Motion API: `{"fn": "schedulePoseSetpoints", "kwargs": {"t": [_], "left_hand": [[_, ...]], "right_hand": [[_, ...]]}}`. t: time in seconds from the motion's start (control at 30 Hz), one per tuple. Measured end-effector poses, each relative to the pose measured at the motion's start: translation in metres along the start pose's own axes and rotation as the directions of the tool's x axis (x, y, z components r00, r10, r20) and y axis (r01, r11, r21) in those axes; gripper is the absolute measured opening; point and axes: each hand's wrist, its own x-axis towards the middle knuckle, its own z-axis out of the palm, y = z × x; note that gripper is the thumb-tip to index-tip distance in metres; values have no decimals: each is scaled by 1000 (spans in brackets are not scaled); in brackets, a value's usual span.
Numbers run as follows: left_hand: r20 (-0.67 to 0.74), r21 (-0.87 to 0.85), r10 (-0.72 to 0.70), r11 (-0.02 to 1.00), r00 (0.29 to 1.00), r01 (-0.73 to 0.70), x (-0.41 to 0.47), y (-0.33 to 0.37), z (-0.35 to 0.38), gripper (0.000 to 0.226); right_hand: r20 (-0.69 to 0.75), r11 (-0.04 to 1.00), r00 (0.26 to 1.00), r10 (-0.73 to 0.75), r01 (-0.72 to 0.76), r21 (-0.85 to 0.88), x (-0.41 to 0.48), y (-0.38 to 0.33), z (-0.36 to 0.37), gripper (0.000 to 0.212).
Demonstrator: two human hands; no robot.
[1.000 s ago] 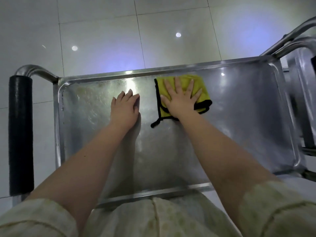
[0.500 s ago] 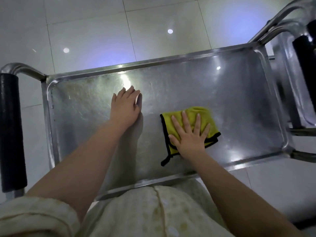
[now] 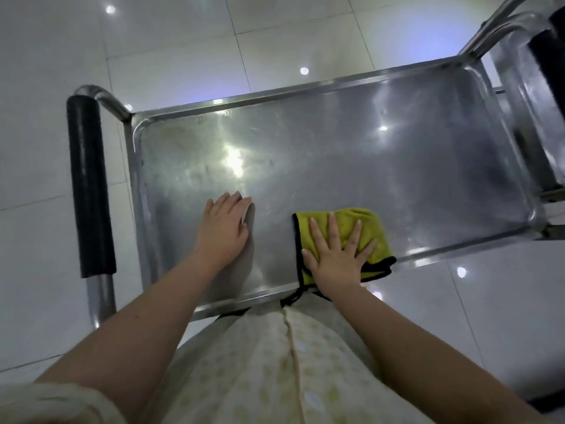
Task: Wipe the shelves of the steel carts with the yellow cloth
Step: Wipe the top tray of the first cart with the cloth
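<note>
Plush yellow cloth (image 3: pixel 371 237) slid to steel shelf's (image 3: pixel 367 166) near rim under flat right fingers (image 3: pixel 333 231); left fingers (image 3: pixel 232 201) released.

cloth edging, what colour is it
Black, running round the yellow cloth under the right hand; seen in the head view.

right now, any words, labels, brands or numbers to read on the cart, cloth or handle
None can be read. The steel shelf shows only glare and smears, the yellow cloth is plain with a black edge, the black handle grip is bare, and the shirt has only a faint pattern.
</note>
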Motion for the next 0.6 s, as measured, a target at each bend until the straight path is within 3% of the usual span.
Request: {"fn": "schedulePoseSetpoints", "kwargs": {"t": [0.13,0.3,0.5,0.6], "left_hand": [[-55,-162,-180,972,982,169,-49,-22,1,51],[-2,-308,-324,900,946,308,-101,-46,9,52],[31,-205,-226,952,974,227,-107,-39,19,56],[96,-22,-162,986,982,165,-91,-14,30,58]], "right_hand": [[6,978,979,-205,206,-37,-19,-98,18,66],[40,867,879,-475,475,-148,-43,-170,28,67],[-55,844,844,-534,536,21,-27,-134,6,57],[-106,870,873,-476,485,87,-15,-96,-6,52]]}}
